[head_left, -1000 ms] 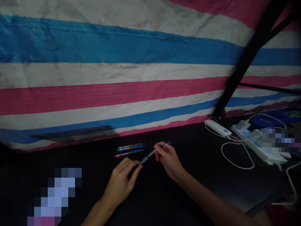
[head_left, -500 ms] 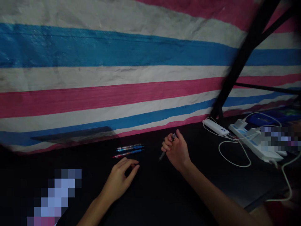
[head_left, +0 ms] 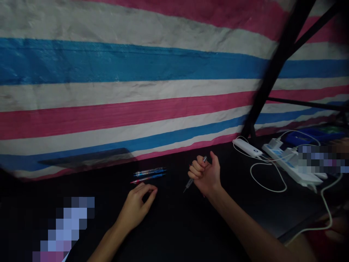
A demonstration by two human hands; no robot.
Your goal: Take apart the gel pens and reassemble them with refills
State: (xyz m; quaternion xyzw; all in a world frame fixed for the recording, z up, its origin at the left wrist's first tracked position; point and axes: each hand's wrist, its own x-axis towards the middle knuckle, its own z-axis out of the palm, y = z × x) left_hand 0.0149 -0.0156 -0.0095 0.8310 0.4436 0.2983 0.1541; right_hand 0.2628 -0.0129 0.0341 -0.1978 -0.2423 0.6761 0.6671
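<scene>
My right hand is raised over the black table, its fingers wrapped round a dark pen whose tip points down to the left and whose silver end shows by the thumb. My left hand rests on the table with its thumb and fingertips brought together; whether anything is between them is too small to tell. Just beyond its knuckles lie a pen with a red tip and blue grip and, behind that, blue and clear pens side by side.
On the right sit a white power strip, a white plugged-in device and looping cables. A black metal frame stands before the striped sheet. A blurred-out item lies at the lower left. Part of a person shows at the right edge.
My left thumb and fingertips have come closer together. In my right hand the pen's silver end stands out more, with the thumb lifted away from it. The view has shifted slightly.
</scene>
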